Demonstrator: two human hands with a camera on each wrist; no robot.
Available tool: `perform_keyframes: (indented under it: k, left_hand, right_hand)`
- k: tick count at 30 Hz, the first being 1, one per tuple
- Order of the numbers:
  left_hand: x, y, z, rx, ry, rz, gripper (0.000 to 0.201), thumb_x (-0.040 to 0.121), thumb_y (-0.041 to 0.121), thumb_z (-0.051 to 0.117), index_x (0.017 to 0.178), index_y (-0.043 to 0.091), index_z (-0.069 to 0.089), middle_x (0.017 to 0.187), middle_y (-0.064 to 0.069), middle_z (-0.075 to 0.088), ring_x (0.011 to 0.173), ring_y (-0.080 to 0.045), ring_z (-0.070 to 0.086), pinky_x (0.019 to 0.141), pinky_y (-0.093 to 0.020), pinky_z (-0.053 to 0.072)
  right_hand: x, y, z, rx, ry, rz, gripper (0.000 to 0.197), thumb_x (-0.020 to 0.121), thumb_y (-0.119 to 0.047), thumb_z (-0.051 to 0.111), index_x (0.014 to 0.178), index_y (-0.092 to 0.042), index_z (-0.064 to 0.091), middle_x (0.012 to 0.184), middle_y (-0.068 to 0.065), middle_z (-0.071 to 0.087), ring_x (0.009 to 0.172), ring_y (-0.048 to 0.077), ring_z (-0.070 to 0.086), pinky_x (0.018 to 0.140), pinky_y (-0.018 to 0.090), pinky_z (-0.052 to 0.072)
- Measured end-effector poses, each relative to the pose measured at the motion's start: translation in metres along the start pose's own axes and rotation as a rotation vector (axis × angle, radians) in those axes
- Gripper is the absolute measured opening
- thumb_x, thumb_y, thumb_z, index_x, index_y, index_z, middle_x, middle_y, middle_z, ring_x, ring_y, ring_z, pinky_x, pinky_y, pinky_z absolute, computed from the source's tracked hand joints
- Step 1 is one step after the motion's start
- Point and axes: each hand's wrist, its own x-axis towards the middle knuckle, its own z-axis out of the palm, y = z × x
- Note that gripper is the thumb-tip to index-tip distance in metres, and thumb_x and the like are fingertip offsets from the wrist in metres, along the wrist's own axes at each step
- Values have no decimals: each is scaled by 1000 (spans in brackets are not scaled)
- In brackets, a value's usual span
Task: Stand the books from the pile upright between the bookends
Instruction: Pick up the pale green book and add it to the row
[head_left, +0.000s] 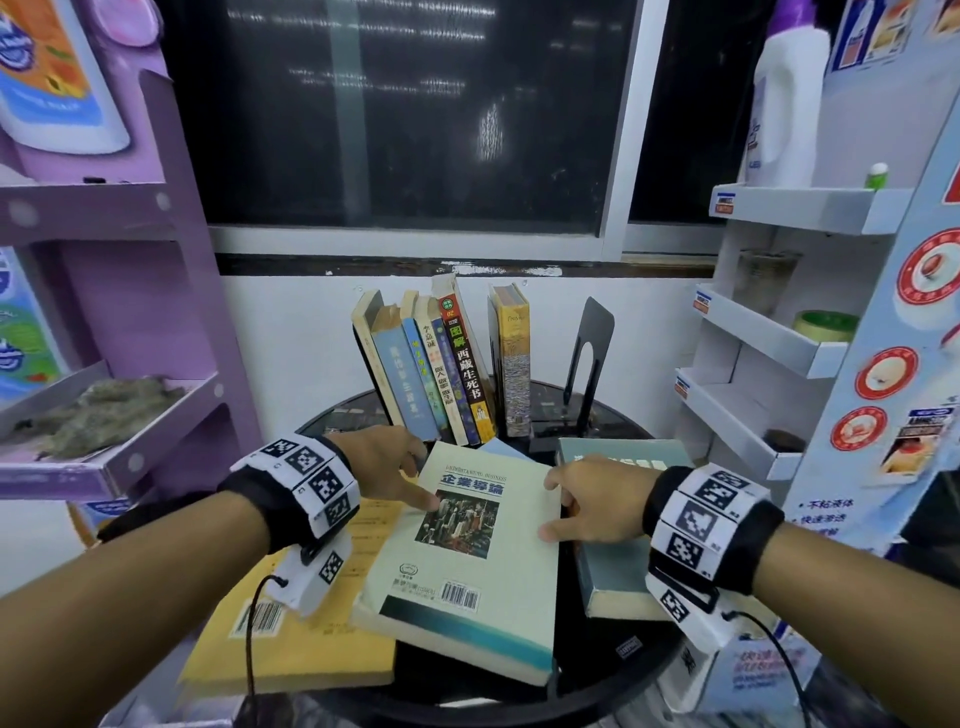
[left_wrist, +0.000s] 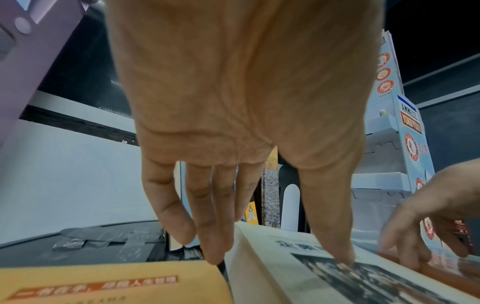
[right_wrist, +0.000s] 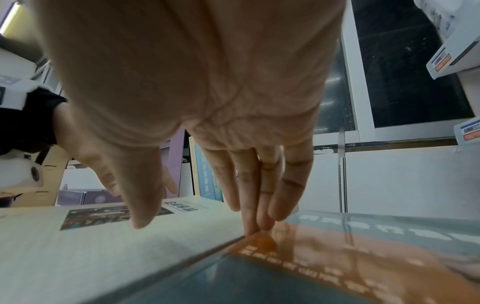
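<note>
A pale green book (head_left: 467, 571) lies flat on top of the pile, over a yellow book (head_left: 291, 639) on the left and a grey-teal book (head_left: 618, 577) on the right. My left hand (head_left: 415, 483) is at its left edge. The thumb touches the cover and straight fingers (left_wrist: 213, 253) reach down beside the edge. My right hand (head_left: 558, 506) is at its right edge, thumb over the cover, straight fingertips (right_wrist: 254, 228) touching the seam with the grey-teal book (right_wrist: 337, 257). Behind, several books (head_left: 441, 374) stand upright, with a black bookend (head_left: 589, 353) to their right.
The pile sits on a round dark table (head_left: 343, 410). A purple shelf unit (head_left: 130, 457) stands close on the left and a white display rack (head_left: 753, 415) on the right. A gap lies between the standing yellow-grey book (head_left: 514, 364) and the black bookend.
</note>
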Motion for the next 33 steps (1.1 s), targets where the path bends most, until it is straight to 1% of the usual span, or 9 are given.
perform_keyframes:
  k: [3, 9, 14, 18, 22, 24, 27, 29, 33]
  left_hand:
    - [-2, 1, 2, -18, -10, 17, 66, 82, 61, 70, 137, 26, 57, 127, 10, 65, 110, -13, 62, 103, -37, 48]
    - [-6, 1, 4, -76, -9, 64, 49, 85, 53, 71, 127, 29, 66, 122, 12, 68, 101, -8, 61, 98, -31, 49]
    - [-6, -8, 4, -77, -14, 29, 58, 81, 60, 71, 129, 28, 65, 118, 14, 69, 105, -10, 65, 100, -36, 51]
    - [-6, -19, 6, -140, -22, -1, 63, 78, 59, 75, 127, 21, 65, 113, 12, 71, 86, -9, 74, 87, -35, 60]
    - [-8, -26, 6, -177, -11, -13, 57, 80, 55, 75, 122, 19, 68, 108, 11, 73, 74, -2, 73, 75, -23, 59]
    - [-7, -29, 6, -173, -7, -28, 55, 80, 56, 74, 119, 17, 70, 104, 10, 75, 74, -1, 73, 77, -23, 59]
    - [-3, -34, 7, -183, 8, -84, 58, 79, 56, 75, 116, 12, 70, 99, 7, 77, 77, -4, 74, 88, -31, 59]
    - [-1, -36, 9, -183, -8, -105, 54, 80, 58, 73, 113, 15, 73, 94, 8, 78, 82, -7, 75, 89, -31, 59]
    - [-2, -35, 16, -126, -21, -105, 58, 79, 68, 67, 111, 20, 75, 92, 10, 77, 89, -12, 72, 89, -32, 58]
  right_hand:
    - [0, -1, 0, 9, -6, 5, 73, 91, -57, 60, 144, -11, 42, 128, 6, 58, 114, 22, 55, 96, 32, 46]
    - [2, -1, 2, 31, 6, 5, 78, 90, -60, 59, 148, -11, 39, 134, 5, 56, 119, 21, 53, 94, 29, 42]
    - [8, -2, 1, 63, 19, -6, 83, 87, -63, 61, 148, -12, 39, 131, 4, 57, 116, 20, 54, 95, 30, 44]
    - [14, -7, -2, 63, 33, -21, 81, 88, -62, 61, 147, -10, 40, 131, 4, 58, 114, 20, 56, 95, 31, 46]
    - [22, -8, -4, 111, 34, -36, 84, 85, -62, 64, 146, -9, 42, 129, 4, 59, 111, 19, 58, 97, 34, 49]
    - [25, -7, -6, 152, 35, -41, 87, 82, -62, 68, 146, -9, 42, 126, 3, 61, 110, 18, 59, 97, 33, 49]
    - [29, -6, -9, 181, 34, -52, 87, 81, -62, 69, 146, -10, 42, 127, 2, 62, 112, 17, 60, 99, 33, 49]
    - [32, -6, -9, 183, 32, -34, 88, 80, -65, 68, 145, -11, 43, 128, 2, 63, 112, 17, 60, 99, 35, 50]
    - [40, -1, -7, 93, -25, 25, 83, 74, -80, 59, 120, -10, 64, 105, 5, 69, 90, 17, 63, 84, 35, 53]
